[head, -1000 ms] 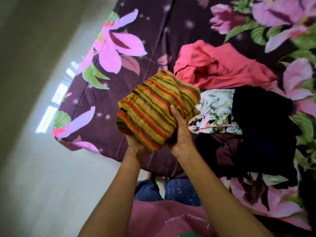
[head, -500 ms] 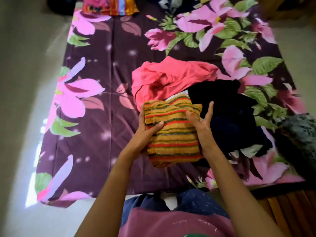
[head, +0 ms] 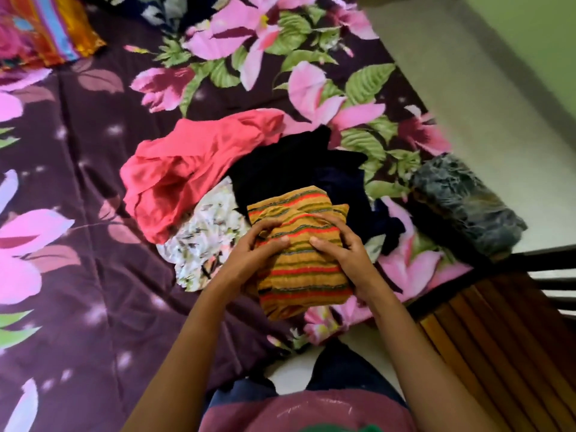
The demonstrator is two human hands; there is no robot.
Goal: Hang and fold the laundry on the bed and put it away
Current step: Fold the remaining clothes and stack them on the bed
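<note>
Both forearms reach forward over the near edge of the bed [head: 93, 275]. The left hand [head: 249, 254] and right hand [head: 346, 251] grip the folded striped cloth [head: 299, 269] from either side, thumbs on top. Their fingers disappear beneath it. Behind lies a heap of laundry [head: 193, 169], its dark pieces indistinct.

Person's clothing, all placed vs. the top [head: 249, 416]: dusty maroon-pink, smooth fabric. Faint pale print line [head: 311, 410] runs across the top's front, too blurred to read. Small green patch [head: 336, 428] at the top's near edge, cut off by frame. Just beyond the top: trousers [head: 339, 369], dark navy, 2 legs w/ a gap btwn. Left arm [head: 187, 353] & right arm [head: 414, 347] flank the top, both bare to the wrist. Left hand [head: 249, 257] & right hand [head: 346, 254], further beyond the top, also bare.
</note>
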